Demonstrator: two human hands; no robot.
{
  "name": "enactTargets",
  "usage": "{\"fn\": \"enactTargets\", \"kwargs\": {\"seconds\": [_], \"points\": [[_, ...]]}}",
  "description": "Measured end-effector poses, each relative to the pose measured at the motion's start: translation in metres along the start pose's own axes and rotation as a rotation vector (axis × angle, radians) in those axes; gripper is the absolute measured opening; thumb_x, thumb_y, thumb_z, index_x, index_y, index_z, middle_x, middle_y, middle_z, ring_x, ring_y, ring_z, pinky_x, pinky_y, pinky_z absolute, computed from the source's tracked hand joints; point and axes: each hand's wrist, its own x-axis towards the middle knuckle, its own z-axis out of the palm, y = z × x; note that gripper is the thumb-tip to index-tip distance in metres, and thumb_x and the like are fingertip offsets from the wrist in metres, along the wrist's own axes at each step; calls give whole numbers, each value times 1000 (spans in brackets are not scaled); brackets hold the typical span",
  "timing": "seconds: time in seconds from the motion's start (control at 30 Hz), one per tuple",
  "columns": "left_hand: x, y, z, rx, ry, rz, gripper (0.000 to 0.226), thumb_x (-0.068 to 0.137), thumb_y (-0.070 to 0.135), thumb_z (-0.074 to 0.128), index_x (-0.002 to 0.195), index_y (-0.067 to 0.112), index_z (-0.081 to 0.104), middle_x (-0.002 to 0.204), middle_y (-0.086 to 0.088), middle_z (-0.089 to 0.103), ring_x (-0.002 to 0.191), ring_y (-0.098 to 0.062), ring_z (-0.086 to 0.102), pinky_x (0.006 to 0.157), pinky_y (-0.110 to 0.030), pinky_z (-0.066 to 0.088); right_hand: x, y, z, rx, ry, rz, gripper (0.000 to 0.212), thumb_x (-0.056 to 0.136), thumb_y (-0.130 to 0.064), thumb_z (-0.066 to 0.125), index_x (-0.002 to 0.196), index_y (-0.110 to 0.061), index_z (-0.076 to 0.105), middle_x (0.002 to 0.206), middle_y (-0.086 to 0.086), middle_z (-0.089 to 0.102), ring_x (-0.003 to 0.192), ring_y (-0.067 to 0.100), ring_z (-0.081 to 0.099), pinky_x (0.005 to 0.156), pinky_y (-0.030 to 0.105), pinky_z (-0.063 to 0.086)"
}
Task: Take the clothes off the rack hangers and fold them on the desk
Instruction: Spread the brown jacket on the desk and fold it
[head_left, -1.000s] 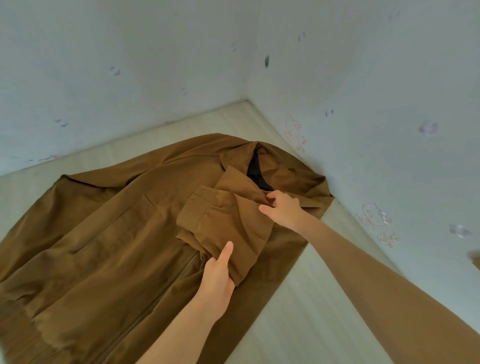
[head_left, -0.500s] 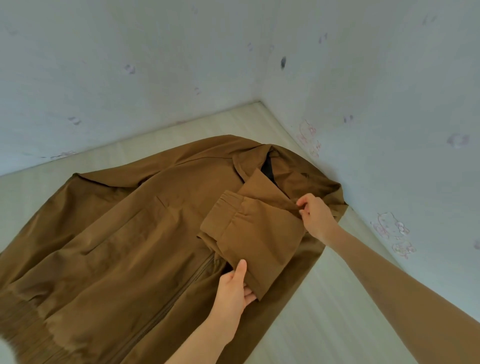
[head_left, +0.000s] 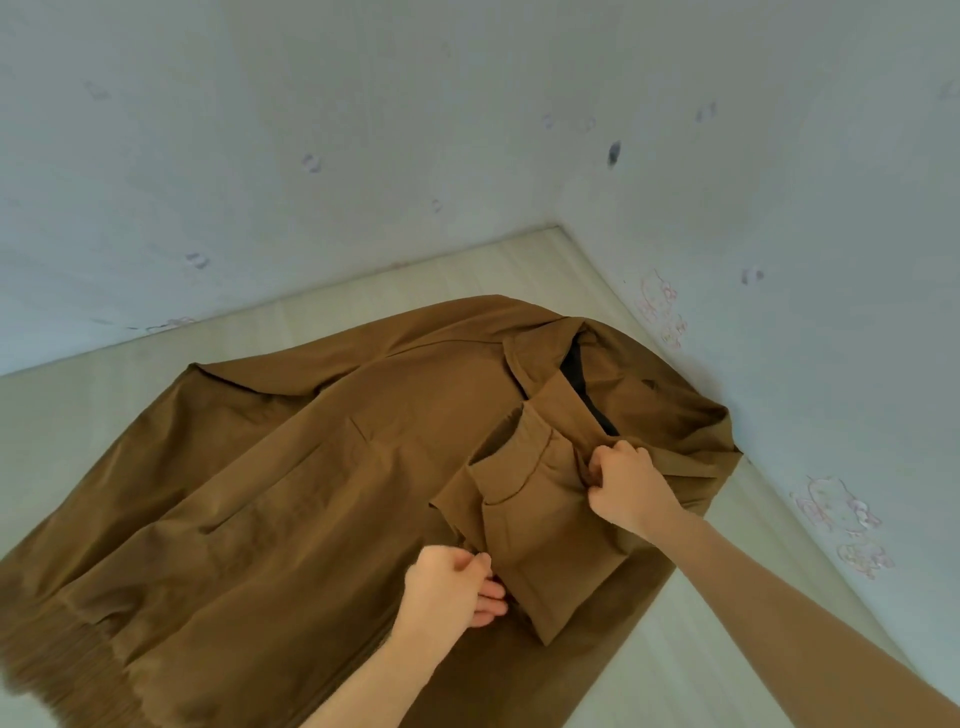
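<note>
Head view: jacket (head_left: 291, 499) lies spread front-up on the counter (head_left: 691, 629), collar toward the far right corner where the two walls meet, hem running off toward the near left edge. Its long axis runs on that diagonal, zipper line along it. One sleeve (head_left: 524, 525) is doubled back across the chest, cuff pointing to the far left and the folded end pointing toward me.

My right hand (head_left: 626, 488) sits at the sleeve's right side just below the collar, fingers (head_left: 602, 465) curled and pinching a gather of brown cloth. My left hand (head_left: 447, 590) is at the sleeve's near left edge, by the zipper, fingers tucked under the cloth and thumb on top, so it grips the fabric there. The sleeve lies between the two hands; the right one is nearer the collar, the left nearer the hem.

I judge the sleeve fold is being squared up, and the next fold would bring the jacket's right side over along the long axis. The right shoulder crowds the wall (head_left: 779, 260), with little room on that side.

Counter is pale wood grain, set into a corner. Both walls are pale blue with faint scribbles (head_left: 836, 506) and small marks.
</note>
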Motion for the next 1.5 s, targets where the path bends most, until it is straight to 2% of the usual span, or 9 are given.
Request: {"fn": "enactTargets", "kwargs": {"seconds": [0.23,0.4,0.67,0.8,0.93,1.1,1.23,1.33,1.5], "points": [[35,74,-110,299,508,478,12,96,21,55,99,17,66,83,5,69,78,-8,67,83,-28,53,59,-49,-60,293,86,-57,18,95,-13,51,109,-11,61,106,3,61,101,19,58,88,24,42],[72,99,-161,557,678,639,18,98,19,53,109,13,65,95,0,68,81,-9,59,80,-21,44,115,-91,-93,296,143,-101,34,102,-21,41,112,4,61,108,20,65,100,31,61,86,37,48],[117,90,-170,673,675,457,21,99,23,49,100,12,67,78,-1,65,66,-14,58,65,-30,48,197,-153,-96,126,38,-277,42,102,-29,41,140,-14,44,141,9,47,130,29,40,111,40,33],[129,89,-169,551,611,267,24,97,25,53,87,8,67,75,-6,65,67,-21,61,69,-35,53,220,-162,-77,15,-103,-279,58,98,-42,46,148,-17,30,149,8,39,134,32,36,112,45,31],[134,95,-172,480,441,54,42,100,34,45,82,4,67,84,-14,68,78,-28,63,79,-40,52,224,-165,-75,-41,-225,-297,59,94,-52,51,140,-17,40,138,7,48,124,28,44,104,39,37],[126,116,-175,197,175,-220,62,95,61,38,123,9,57,122,-11,59,105,-31,56,94,-40,42,224,-166,-86,107,-282,-295,31,92,-40,60,111,-16,57,115,6,60,96,19,57,82,29,44],[119,131,-188,-84,26,3,30,87,40,67,106,17,63,109,-6,68,101,-24,64,89,-38,49,213,-166,-105,363,-149,-302,24,91,-16,62,113,-18,53,111,-1,53,92,13,52,78,25,41],[119,141,-204,52,213,298,19,90,19,65,83,16,48,89,-6,62,87,-24,61,84,-45,52,202,-162,-119,416,-89,-314,22,91,-7,61,105,-20,52,96,-7,50,81,6,48,70,22,39],[104,148,-200,294,393,547,24,93,35,61,102,18,48,88,-2,62,70,-15,56,60,-28,43,172,-158,-131,452,108,-345,32,84,-2,66,70,-20,43,75,-5,49,70,10,45,66,25,38]]}}
